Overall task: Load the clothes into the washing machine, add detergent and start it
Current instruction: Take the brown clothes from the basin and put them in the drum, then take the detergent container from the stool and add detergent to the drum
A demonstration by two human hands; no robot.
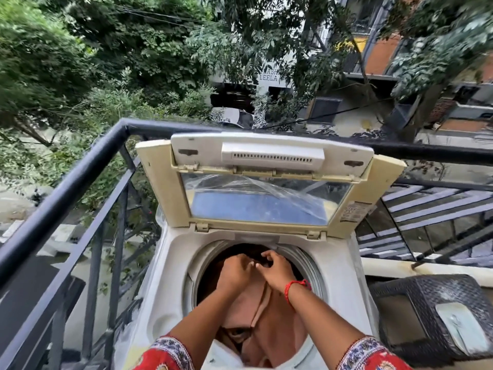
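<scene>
A white top-loading washing machine point(170, 265) stands on a balcony with its lid point(256, 188) raised upright. Both my hands reach into the round drum opening point(306, 259). My left hand point(234, 271) is closed on a brown garment point(256, 313) that drapes from the drum over the machine's front edge. My right hand point(274, 268), with a red thread on the wrist, grips dark cloth point(248, 251) at the drum's far side. The drum's inside is mostly hidden by the clothes and my arms.
A black metal railing point(80, 172) runs along the left and behind the machine. A dark woven plastic stool point(416, 295) with a small white object point(464, 327) on it stands to the right. Trees and buildings lie beyond the railing.
</scene>
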